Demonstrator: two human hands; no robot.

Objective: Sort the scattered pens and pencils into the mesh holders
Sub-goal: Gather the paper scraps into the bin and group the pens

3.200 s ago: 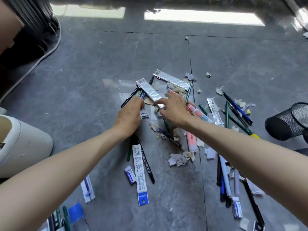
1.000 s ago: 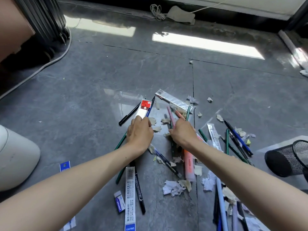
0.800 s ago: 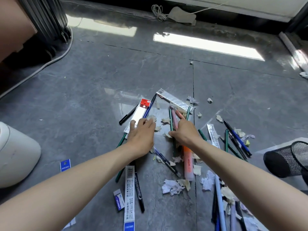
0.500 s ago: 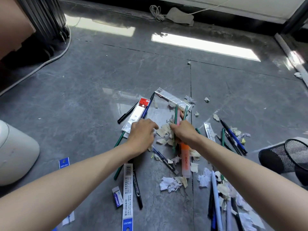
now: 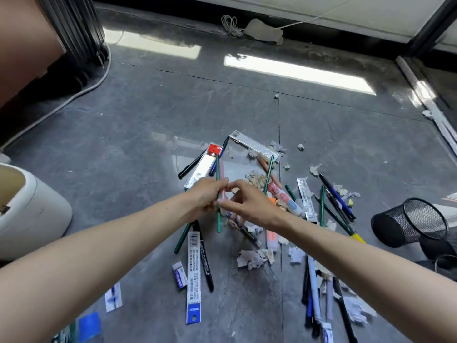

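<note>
Pens and pencils lie scattered on the grey floor among paper scraps. My left hand [image 5: 206,194] grips a green pencil [image 5: 218,220] and a pink pen [image 5: 221,169], held together above the pile. My right hand [image 5: 249,205] meets it, thumb and forefinger curled round the same green pencil. A black mesh holder [image 5: 410,224] lies on its side at the right, its mouth facing right. More green pencils [image 5: 268,174] and blue and black pens [image 5: 336,196] lie between my hands and the holder. Another bunch of pens [image 5: 312,293] lies near my right forearm.
A white bin [image 5: 32,214] stands at the left. Packaging strips [image 5: 194,276], a small eraser [image 5: 179,274], an orange highlighter [image 5: 271,237] and torn paper [image 5: 252,259] litter the floor. A grey cable [image 5: 74,95] runs along the far left. A second ring-shaped rim [image 5: 445,264] shows at the right edge.
Both hands have lifted off the pile. The green pencil and pink pen, picked by my right hand, are now gripped in my left hand. The view has tilted up slightly.
</note>
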